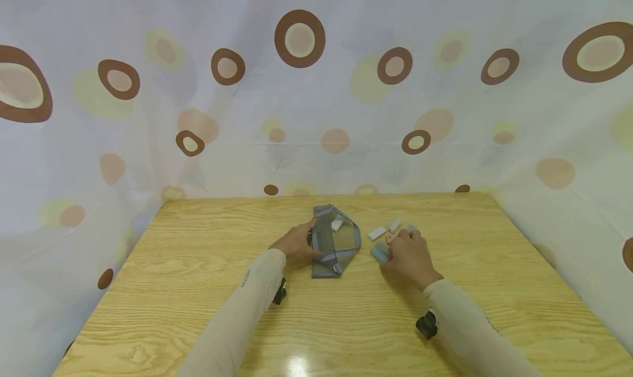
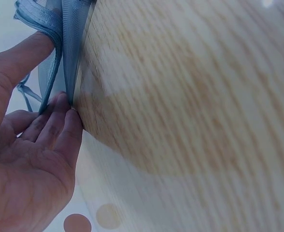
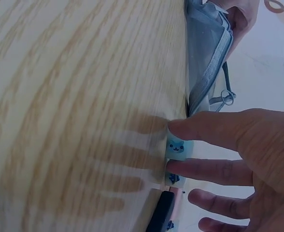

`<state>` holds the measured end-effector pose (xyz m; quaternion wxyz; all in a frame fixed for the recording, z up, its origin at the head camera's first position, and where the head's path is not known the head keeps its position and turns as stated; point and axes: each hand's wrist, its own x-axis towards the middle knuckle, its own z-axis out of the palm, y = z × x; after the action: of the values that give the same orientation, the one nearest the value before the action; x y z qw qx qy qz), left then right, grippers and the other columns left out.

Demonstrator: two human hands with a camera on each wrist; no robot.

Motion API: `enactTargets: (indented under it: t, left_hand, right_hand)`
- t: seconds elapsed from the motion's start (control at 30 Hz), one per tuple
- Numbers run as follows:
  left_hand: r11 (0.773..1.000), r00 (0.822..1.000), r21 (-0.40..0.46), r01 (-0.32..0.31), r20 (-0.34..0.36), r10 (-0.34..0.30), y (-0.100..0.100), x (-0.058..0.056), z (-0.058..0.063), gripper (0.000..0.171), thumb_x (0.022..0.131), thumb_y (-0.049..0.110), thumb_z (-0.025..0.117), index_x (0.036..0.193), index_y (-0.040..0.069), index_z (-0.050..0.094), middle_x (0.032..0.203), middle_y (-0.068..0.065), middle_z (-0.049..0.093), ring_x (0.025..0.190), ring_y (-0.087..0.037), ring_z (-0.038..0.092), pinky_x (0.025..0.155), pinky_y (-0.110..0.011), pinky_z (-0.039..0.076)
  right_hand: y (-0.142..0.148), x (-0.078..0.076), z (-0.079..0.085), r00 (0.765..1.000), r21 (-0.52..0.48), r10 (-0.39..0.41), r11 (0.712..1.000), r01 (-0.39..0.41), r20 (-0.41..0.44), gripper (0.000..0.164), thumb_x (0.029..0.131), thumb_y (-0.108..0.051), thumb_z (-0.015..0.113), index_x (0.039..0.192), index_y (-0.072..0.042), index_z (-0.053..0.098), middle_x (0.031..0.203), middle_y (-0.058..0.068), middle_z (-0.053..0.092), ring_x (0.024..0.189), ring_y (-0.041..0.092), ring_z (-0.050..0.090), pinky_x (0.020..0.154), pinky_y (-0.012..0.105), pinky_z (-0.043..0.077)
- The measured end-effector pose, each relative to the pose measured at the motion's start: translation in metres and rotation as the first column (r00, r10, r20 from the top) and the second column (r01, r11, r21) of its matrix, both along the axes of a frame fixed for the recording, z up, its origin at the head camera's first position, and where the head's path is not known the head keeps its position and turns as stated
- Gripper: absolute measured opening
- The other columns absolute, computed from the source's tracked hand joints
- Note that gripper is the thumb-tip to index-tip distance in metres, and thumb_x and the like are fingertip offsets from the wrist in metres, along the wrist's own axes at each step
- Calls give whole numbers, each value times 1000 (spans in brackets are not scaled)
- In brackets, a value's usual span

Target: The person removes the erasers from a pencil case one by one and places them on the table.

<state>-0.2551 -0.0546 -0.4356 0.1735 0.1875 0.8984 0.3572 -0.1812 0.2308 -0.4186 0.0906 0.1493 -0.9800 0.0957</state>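
Note:
A grey-blue mesh zip pouch [image 1: 323, 237] lies on the table with its zipped mouth spread and a white block [image 1: 337, 223] inside. My left hand [image 1: 296, 242] grips the pouch's left side, thumb over the edge, fingers low against the table in the left wrist view. To the right, my right hand [image 1: 410, 258] pinches a light-blue eraser [image 3: 178, 147] with a small animal face between thumb and index finger. Its other fingers stay off the blocks. Close by lie white blocks [image 1: 377, 233] and a pink one [image 1: 390, 238], partly hidden by the hand.
Another light-blue piece [image 1: 411, 228] shows just beyond the right hand. A dark-ended block [image 3: 161, 212] lies beside the pinched eraser in the right wrist view. The wooden table [image 1: 207, 311] meets a patterned curtain [image 1: 306, 168] at its back and sides.

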Motion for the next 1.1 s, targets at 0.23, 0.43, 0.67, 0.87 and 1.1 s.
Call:
enactTargets:
  t: [0.23,0.43,0.67,0.87,1.1]
  left_hand:
    - [1000,1000,8,-2,-3,2,-2,1,0,102,88,20,82,162,4,15,155,-21,41,135,-34,50,112,-45,41]
    - [1000,1000,15,-8,1,8,-4,-1,0,102,87,18,83,162,4,15,156,-21,40,136,-34,49,113,-44,40]
    - [1000,1000,13,-4,2,4,-3,0,-1,101,88,17,82,162,3,15,155,-21,41,135,-34,50,112,-44,41]
    - [1000,1000,28,9,10,-9,-1,1,1,102,88,17,82,162,2,14,156,-21,40,135,-35,50,112,-44,41]
    - [1000,1000,30,4,19,-5,-1,0,2,102,87,17,82,162,1,14,154,-22,42,135,-35,50,112,-44,41]
  right_hand:
    - [1,-4,14,996,25,-40,999,38,85,29,77,-32,88,60,-12,75,85,11,63,86,34,51,77,51,44]
    - [-1,-14,33,993,-85,-70,993,78,100,24,81,-31,85,77,-8,80,102,20,65,101,47,51,87,62,43]
    - [-17,-27,43,999,-131,-37,991,39,19,25,81,-30,85,77,-5,80,95,16,69,100,41,55,88,62,43]
    - [-40,-42,38,996,-117,-73,990,79,59,24,84,-29,84,81,-6,81,101,20,67,100,45,54,89,63,44]
    - [-63,-61,21,994,-131,-95,986,102,55,25,85,-32,82,79,-8,82,102,20,67,99,44,56,89,62,45]
